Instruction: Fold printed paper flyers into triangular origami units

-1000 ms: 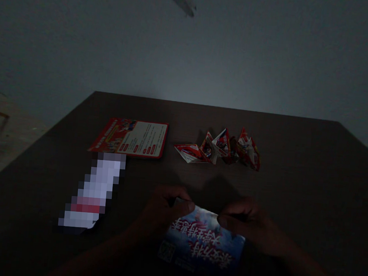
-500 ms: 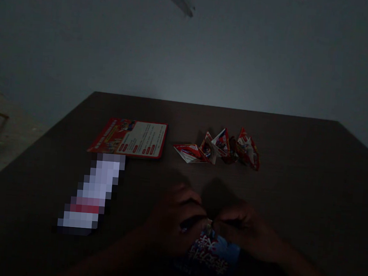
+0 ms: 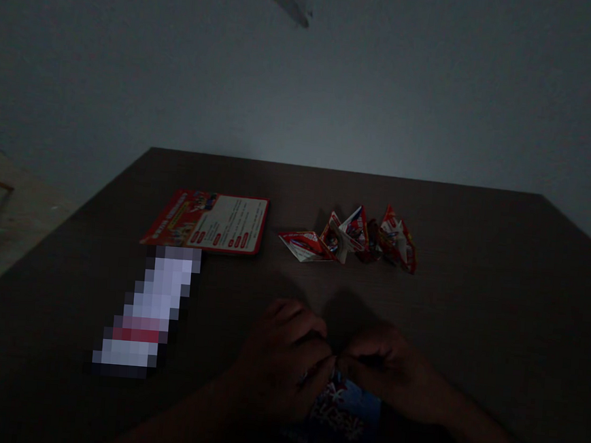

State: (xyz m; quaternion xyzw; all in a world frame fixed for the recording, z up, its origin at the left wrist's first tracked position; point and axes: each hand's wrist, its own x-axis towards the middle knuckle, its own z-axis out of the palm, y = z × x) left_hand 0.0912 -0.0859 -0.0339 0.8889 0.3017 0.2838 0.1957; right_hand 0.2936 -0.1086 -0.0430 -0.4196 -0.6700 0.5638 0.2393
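A blue printed item with white lettering point(image 3: 346, 413), perhaps a packet or booklet, is held at its top edge near the bottom middle of the dim view. My left hand point(image 3: 287, 361) is closed on its upper left part, fingers curled. From the other side my right hand point(image 3: 391, 369) pinches the same top edge, its fingertips almost touching those of my left hand. The lower part of the blue item fades into darkness.
On the dark table point(image 3: 475, 276) a red and white printed card point(image 3: 228, 223) lies at the back left. Folded red paper pieces point(image 3: 350, 236) stand in a row at the back middle. A blurred-out white object point(image 3: 150, 312) lies at the left. Behind rises a wall point(image 3: 413, 87).
The blue item has tilted and shifted slightly, and the fingers of both hands have moved a little at its top edge. Everything else on the table stays put.
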